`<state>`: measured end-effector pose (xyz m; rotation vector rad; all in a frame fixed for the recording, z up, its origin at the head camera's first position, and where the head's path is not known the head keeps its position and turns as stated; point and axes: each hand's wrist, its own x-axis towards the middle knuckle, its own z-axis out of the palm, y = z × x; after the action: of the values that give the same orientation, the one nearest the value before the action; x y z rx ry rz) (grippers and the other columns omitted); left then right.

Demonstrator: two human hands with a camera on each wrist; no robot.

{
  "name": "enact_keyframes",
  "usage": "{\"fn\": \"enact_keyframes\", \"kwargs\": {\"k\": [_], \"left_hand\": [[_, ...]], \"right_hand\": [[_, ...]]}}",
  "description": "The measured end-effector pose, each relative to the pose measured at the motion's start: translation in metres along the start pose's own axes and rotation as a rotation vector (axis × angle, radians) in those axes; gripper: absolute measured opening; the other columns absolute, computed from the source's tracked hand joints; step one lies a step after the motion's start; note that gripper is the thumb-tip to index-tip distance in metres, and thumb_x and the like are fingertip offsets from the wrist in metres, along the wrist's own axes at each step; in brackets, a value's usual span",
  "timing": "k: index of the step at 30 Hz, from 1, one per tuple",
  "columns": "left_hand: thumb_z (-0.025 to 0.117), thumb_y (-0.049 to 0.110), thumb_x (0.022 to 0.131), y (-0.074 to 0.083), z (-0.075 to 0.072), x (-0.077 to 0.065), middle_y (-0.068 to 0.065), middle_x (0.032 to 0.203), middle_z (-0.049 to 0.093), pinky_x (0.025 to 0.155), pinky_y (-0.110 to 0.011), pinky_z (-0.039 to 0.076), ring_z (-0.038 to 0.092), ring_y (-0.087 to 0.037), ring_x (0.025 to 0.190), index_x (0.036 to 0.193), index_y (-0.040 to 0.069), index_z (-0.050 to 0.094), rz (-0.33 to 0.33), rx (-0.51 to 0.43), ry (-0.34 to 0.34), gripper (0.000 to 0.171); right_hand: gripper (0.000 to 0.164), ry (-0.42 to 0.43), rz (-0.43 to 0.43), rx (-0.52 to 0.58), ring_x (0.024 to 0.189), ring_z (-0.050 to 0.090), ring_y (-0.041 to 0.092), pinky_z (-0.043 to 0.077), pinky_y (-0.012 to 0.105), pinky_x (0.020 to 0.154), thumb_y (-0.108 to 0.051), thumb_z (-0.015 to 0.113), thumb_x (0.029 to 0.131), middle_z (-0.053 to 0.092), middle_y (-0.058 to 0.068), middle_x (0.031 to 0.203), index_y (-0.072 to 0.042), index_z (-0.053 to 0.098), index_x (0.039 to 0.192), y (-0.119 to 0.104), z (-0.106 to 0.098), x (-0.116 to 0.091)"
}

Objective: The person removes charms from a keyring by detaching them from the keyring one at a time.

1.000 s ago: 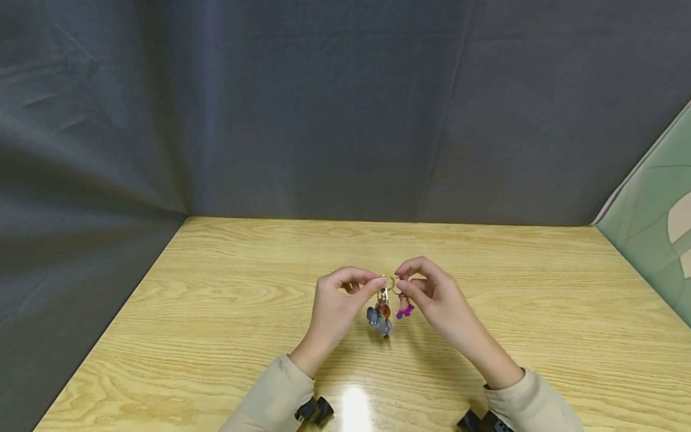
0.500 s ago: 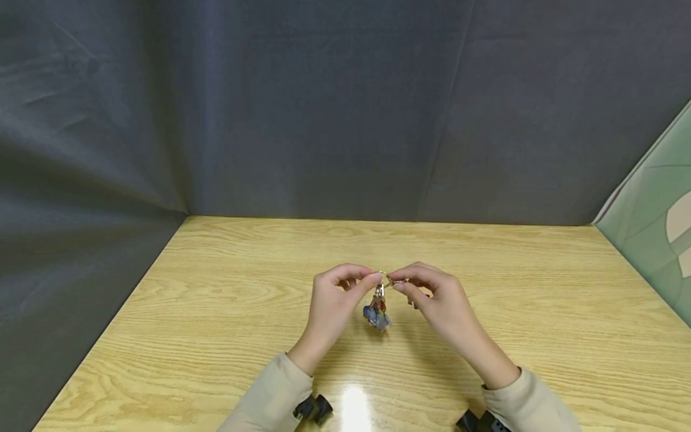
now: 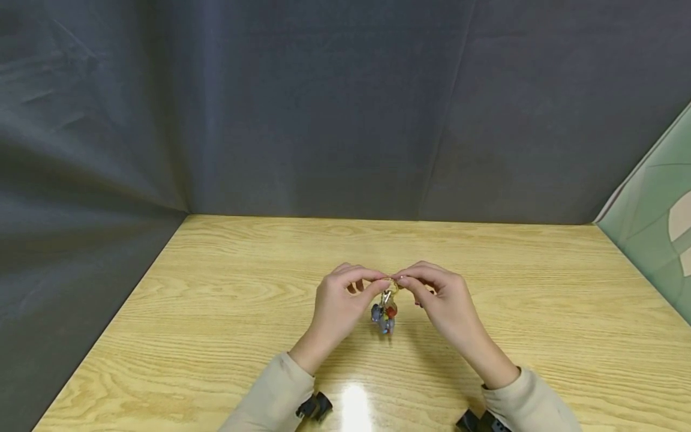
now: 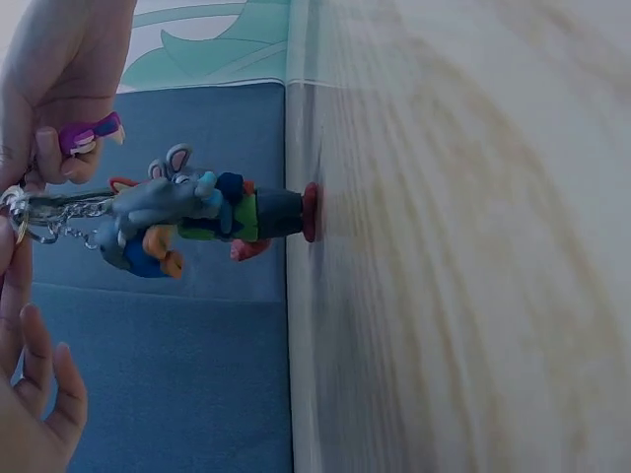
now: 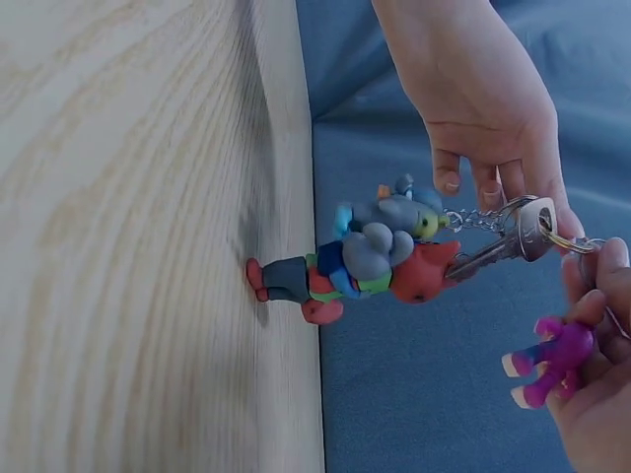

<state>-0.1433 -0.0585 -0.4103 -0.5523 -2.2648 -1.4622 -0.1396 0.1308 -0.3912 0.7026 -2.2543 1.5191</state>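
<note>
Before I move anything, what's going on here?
A person is working at a key bunch over a wooden table. The left hand pinches a gold ring, and the right hand pinches at its other side. A key and a cluster of small figures hang below. A purple figure sits against the right hand's fingers; I can't tell whether it's threaded onto the ring.

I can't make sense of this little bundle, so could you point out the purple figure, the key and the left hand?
Purple figure (image 5: 566, 352), right wrist view: on its body.
Key (image 5: 490, 254), right wrist view: on its blade.
Left hand (image 3: 340, 302), head view: on its back.
</note>
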Motion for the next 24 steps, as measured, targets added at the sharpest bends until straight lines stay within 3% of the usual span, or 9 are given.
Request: {"fn": "enact_keyframes", "kwargs": {"k": [7, 13, 17, 24], "left_hand": [[0.077, 0.022, 0.088, 0.003, -0.002, -0.001, 0.011, 0.084, 0.068, 0.069, -0.029, 0.043, 0.051, -0.012, 0.072, 0.090, 0.014, 0.078, -0.045, -0.112, -0.062, 0.008], [0.075, 0.016, 0.089, 0.007, -0.003, 0.000, 0.003, 0.086, 0.071, 0.070, -0.027, 0.040, 0.053, -0.013, 0.075, 0.089, 0.008, 0.078, -0.088, -0.239, -0.081, 0.008], [0.074, 0.014, 0.089, 0.011, -0.003, 0.000, 0.000, 0.086, 0.073, 0.069, -0.024, 0.039, 0.055, -0.012, 0.075, 0.089, 0.005, 0.077, -0.104, -0.307, -0.082, 0.009], [0.073, 0.015, 0.090, 0.015, -0.001, -0.002, -0.006, 0.081, 0.073, 0.062, -0.022, 0.037, 0.050, -0.010, 0.065, 0.089, 0.002, 0.076, -0.084, -0.390, -0.078, 0.013]], "right_hand": [[0.018, 0.044, -0.086, 0.027, 0.073, 0.064, 0.010, 0.050, 0.022, 0.060, 0.009, 0.068, 0.087, 0.071, 0.001, 0.083, -0.005, 0.075, 0.097, 0.000, 0.001, -0.001], [0.020, 0.051, -0.111, 0.027, 0.068, 0.060, 0.008, 0.042, 0.020, 0.051, 0.010, 0.069, 0.086, 0.069, -0.002, 0.079, -0.009, 0.073, 0.093, -0.001, 0.000, -0.002], [0.025, 0.059, -0.152, 0.038, 0.067, 0.058, 0.007, 0.045, 0.019, 0.052, 0.015, 0.068, 0.085, 0.069, -0.001, 0.079, -0.009, 0.071, 0.092, -0.001, 0.000, -0.003], [0.022, 0.053, -0.164, 0.174, 0.057, 0.055, 0.013, 0.045, 0.023, 0.052, 0.018, 0.064, 0.086, 0.065, 0.000, 0.075, -0.003, 0.068, 0.091, -0.003, 0.001, -0.005]]}}
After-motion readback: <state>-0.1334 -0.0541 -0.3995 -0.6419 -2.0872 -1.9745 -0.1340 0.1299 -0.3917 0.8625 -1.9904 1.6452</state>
